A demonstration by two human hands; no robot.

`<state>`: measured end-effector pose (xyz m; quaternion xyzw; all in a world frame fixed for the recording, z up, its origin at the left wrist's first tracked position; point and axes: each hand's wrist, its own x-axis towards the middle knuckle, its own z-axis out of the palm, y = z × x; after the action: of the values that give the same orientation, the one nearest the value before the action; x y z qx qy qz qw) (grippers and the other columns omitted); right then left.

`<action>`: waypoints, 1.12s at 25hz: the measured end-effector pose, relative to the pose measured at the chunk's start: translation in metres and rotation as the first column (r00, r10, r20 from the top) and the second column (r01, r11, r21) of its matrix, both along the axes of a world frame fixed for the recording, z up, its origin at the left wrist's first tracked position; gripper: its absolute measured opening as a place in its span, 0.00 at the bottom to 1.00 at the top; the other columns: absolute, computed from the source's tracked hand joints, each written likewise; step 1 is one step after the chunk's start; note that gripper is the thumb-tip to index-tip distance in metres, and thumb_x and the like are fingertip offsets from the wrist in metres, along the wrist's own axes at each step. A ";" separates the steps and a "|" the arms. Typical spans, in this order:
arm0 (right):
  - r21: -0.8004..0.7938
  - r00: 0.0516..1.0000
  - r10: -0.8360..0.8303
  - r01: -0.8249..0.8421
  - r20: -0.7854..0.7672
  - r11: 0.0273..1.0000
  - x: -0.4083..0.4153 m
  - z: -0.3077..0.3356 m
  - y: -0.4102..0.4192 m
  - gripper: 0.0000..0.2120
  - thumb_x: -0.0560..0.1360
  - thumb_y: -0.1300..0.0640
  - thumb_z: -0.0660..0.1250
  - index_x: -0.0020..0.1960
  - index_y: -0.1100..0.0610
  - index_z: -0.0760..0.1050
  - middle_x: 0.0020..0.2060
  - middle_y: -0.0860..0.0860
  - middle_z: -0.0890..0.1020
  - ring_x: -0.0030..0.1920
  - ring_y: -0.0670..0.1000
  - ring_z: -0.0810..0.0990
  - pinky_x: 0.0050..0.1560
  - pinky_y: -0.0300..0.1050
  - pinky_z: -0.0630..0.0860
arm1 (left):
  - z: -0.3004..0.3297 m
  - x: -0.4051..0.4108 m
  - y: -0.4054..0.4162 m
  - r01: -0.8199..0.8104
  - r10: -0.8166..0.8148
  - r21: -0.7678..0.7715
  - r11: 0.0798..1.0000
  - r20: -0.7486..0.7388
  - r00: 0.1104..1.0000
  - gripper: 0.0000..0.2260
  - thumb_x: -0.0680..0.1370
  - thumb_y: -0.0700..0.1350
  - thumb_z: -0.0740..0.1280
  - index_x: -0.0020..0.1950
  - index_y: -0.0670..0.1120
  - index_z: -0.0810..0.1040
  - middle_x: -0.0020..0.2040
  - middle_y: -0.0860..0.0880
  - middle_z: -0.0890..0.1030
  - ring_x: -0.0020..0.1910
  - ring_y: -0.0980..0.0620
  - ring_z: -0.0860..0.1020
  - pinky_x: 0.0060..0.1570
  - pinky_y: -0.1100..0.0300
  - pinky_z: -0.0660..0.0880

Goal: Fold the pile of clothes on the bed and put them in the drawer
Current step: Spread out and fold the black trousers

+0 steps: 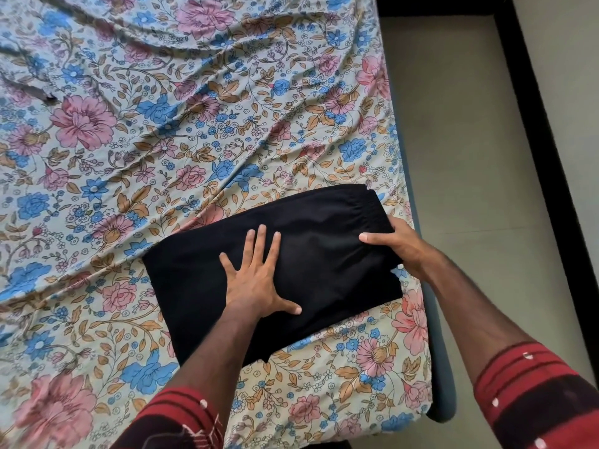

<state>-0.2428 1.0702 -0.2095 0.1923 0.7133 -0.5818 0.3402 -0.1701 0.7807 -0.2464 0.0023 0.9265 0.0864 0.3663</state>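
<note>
A black garment, folded into a flat rectangle with an elastic waistband at its far right end, lies on the floral bedsheet near the bed's right edge. My left hand lies flat on its middle, fingers spread and straight, pressing the cloth down. My right hand grips the garment's right edge, thumb on top and fingers curled under the fabric. No drawer is in view.
The wrinkled sheet stretches to the left and far side, with a small dark scrap at the far left. The bed's right edge drops to a beige floor bordered by a black strip.
</note>
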 end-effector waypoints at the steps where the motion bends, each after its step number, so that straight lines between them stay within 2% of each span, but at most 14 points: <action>1: -0.081 1.000 -0.017 0.017 0.004 0.997 0.002 0.009 -0.004 0.31 0.64 0.54 0.78 0.67 0.52 0.77 0.58 0.51 0.86 0.59 0.56 0.84 0.52 0.47 0.80 | -0.001 0.000 0.001 0.008 -0.008 -0.002 1.000 0.000 1.000 0.72 0.55 0.77 0.74 0.77 0.56 0.24 0.73 0.52 0.17 0.74 0.49 0.20 0.71 0.25 0.37; 5: -0.267 0.997 -0.003 -0.017 -0.073 0.964 0.021 0.046 -0.057 0.29 0.70 0.66 0.76 0.69 0.53 0.75 0.60 0.54 0.84 0.60 0.56 0.84 0.57 0.50 0.81 | 0.005 0.001 0.002 0.017 -0.016 0.035 0.999 -0.016 1.000 0.72 0.57 0.76 0.75 0.78 0.56 0.24 0.74 0.51 0.18 0.74 0.48 0.20 0.70 0.26 0.34; 7: -0.171 0.982 0.058 -0.089 -0.180 0.981 0.036 0.060 -0.104 0.27 0.71 0.68 0.75 0.64 0.48 0.77 0.57 0.50 0.86 0.58 0.53 0.85 0.57 0.50 0.82 | 0.010 0.009 -0.008 0.016 -0.008 0.081 0.997 -0.090 0.996 0.67 0.62 0.73 0.75 0.79 0.55 0.28 0.76 0.50 0.20 0.76 0.47 0.22 0.72 0.28 0.34; 9: -0.016 0.942 0.146 -0.158 -0.301 0.987 0.053 0.066 -0.156 0.26 0.70 0.65 0.76 0.63 0.44 0.77 0.55 0.46 0.86 0.55 0.47 0.85 0.58 0.49 0.82 | 0.012 0.029 -0.028 -0.134 0.176 0.158 0.978 -0.293 0.940 0.52 0.70 0.65 0.73 0.84 0.53 0.45 0.82 0.48 0.33 0.81 0.45 0.35 0.74 0.30 0.44; 10: 0.060 0.916 0.186 -0.176 -0.355 0.983 0.061 0.064 -0.179 0.26 0.69 0.63 0.75 0.63 0.45 0.78 0.53 0.44 0.86 0.53 0.44 0.85 0.57 0.48 0.83 | 0.013 0.039 -0.040 -0.302 0.380 0.246 0.921 -0.403 0.832 0.41 0.73 0.59 0.72 0.81 0.53 0.58 0.83 0.47 0.45 0.82 0.44 0.45 0.73 0.32 0.52; 12: 0.195 0.884 0.254 -0.190 -0.392 0.962 0.076 0.058 -0.228 0.24 0.68 0.58 0.74 0.63 0.46 0.76 0.51 0.43 0.85 0.50 0.42 0.84 0.56 0.48 0.82 | 0.011 0.062 -0.073 -0.655 0.771 0.422 0.626 -0.462 0.439 0.22 0.76 0.48 0.71 0.70 0.52 0.73 0.76 0.46 0.65 0.75 0.42 0.62 0.68 0.36 0.61; 14: 0.330 0.857 0.348 -0.225 -0.380 0.917 0.091 0.052 -0.274 0.25 0.70 0.54 0.72 0.67 0.47 0.73 0.54 0.45 0.83 0.54 0.48 0.83 0.58 0.51 0.81 | 0.004 0.083 -0.112 -0.822 0.943 0.500 0.273 -0.310 0.124 0.10 0.79 0.44 0.67 0.60 0.50 0.76 0.65 0.45 0.75 0.67 0.40 0.71 0.65 0.40 0.68; 15: 0.409 0.832 0.416 -0.258 -0.367 0.876 0.098 0.049 -0.297 0.28 0.72 0.52 0.71 0.71 0.48 0.70 0.58 0.48 0.81 0.57 0.53 0.81 0.59 0.53 0.80 | 0.003 0.091 -0.129 -0.836 0.971 0.516 0.188 -0.224 0.079 0.05 0.81 0.44 0.65 0.56 0.49 0.76 0.59 0.45 0.78 0.61 0.40 0.75 0.61 0.43 0.72; 18: 0.628 0.761 0.594 -0.334 -0.260 0.703 0.117 0.036 -0.347 0.35 0.76 0.54 0.69 0.80 0.50 0.59 0.65 0.53 0.73 0.60 0.61 0.78 0.55 0.56 0.78 | 0.001 0.108 -0.163 -0.803 0.982 0.574 0.160 -0.006 0.191 0.11 0.86 0.49 0.59 0.49 0.46 0.75 0.46 0.45 0.79 0.46 0.41 0.78 0.43 0.50 0.74; 21: 0.738 0.696 0.710 -0.426 -0.102 0.523 0.137 0.027 -0.379 0.35 0.78 0.50 0.69 0.80 0.49 0.56 0.65 0.54 0.69 0.60 0.59 0.77 0.50 0.56 0.77 | 0.010 0.105 -0.175 -0.819 0.956 0.570 -0.065 0.270 0.112 0.20 0.86 0.56 0.55 0.51 0.46 0.80 0.45 0.45 0.83 0.42 0.45 0.80 0.37 0.56 0.73; 23: 0.738 0.621 0.778 -0.481 -0.094 0.473 0.156 0.029 -0.385 0.25 0.80 0.46 0.66 0.75 0.48 0.65 0.62 0.53 0.73 0.57 0.58 0.79 0.49 0.56 0.77 | 0.012 0.102 -0.184 -0.839 0.921 0.519 -0.161 0.384 0.061 0.25 0.85 0.61 0.52 0.54 0.46 0.83 0.47 0.45 0.85 0.45 0.46 0.83 0.43 0.54 0.77; 25: 0.686 0.637 0.728 -0.412 -0.255 0.600 0.164 0.036 -0.377 0.11 0.81 0.47 0.62 0.60 0.48 0.77 0.53 0.49 0.79 0.50 0.55 0.82 0.46 0.53 0.79 | 0.010 0.102 -0.187 -0.835 0.890 0.504 -0.219 0.454 0.040 0.30 0.83 0.66 0.52 0.54 0.44 0.84 0.48 0.44 0.86 0.45 0.46 0.83 0.48 0.51 0.80; 26: 0.646 0.671 0.649 -0.323 -0.359 0.692 0.164 0.034 -0.369 0.09 0.81 0.49 0.62 0.56 0.49 0.79 0.50 0.47 0.80 0.48 0.53 0.82 0.46 0.52 0.80 | 0.010 0.103 -0.188 -0.841 0.891 0.505 -0.195 0.450 0.064 0.33 0.82 0.69 0.52 0.52 0.43 0.84 0.46 0.44 0.86 0.42 0.46 0.83 0.43 0.51 0.79; 28: 0.586 0.707 0.548 -0.231 -0.448 0.777 0.154 0.026 -0.354 0.11 0.79 0.55 0.63 0.59 0.48 0.80 0.54 0.46 0.80 0.53 0.50 0.80 0.52 0.51 0.80 | 0.012 0.101 -0.186 -0.853 0.913 0.515 -0.081 0.382 0.144 0.36 0.76 0.75 0.56 0.49 0.43 0.84 0.43 0.45 0.85 0.38 0.46 0.80 0.37 0.56 0.73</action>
<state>-0.0885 0.7167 -0.1837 -0.0823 0.9297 -0.3228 0.1571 -0.0690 0.5950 -0.2341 -0.4756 0.6149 0.6109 0.1500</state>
